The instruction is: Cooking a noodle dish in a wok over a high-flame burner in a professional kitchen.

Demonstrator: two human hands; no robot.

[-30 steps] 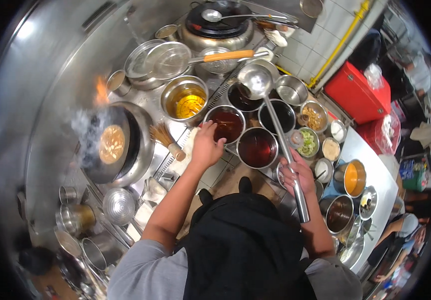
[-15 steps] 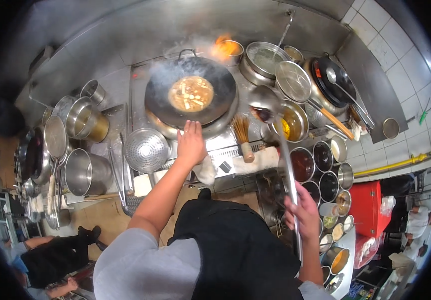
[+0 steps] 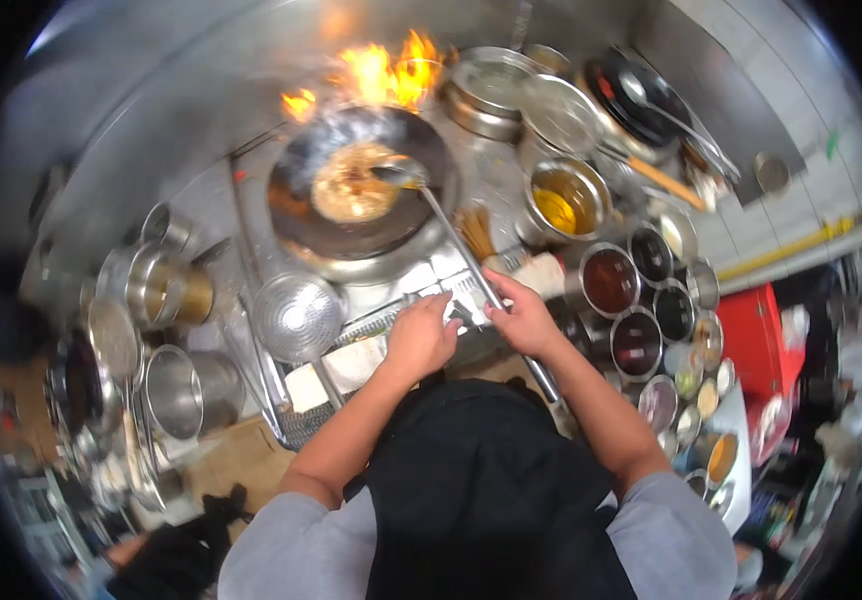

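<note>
My right hand is closed round the long metal handle of a ladle. The ladle's bowl is over the pale-brown food in the black wok; whether it touches the food I cannot tell. My left hand is above the stove's front edge, below the wok, thumb apart from the slightly bent fingers and nothing visible in it. A light folded cloth lies beside that hand. Smoke rises from the wok, and tall flames burn at its far side.
Left of the wok are a perforated skimmer and several metal pots. To its right sit a bamboo brush, a pot of yellow liquid, a wood-handled strainer and several sauce containers. A red box stands farther right.
The ladle has swung left from beside the wok to over the food, my right hand moving forward with it. My left hand has drawn back from the wok's near rim. Flames have grown.
</note>
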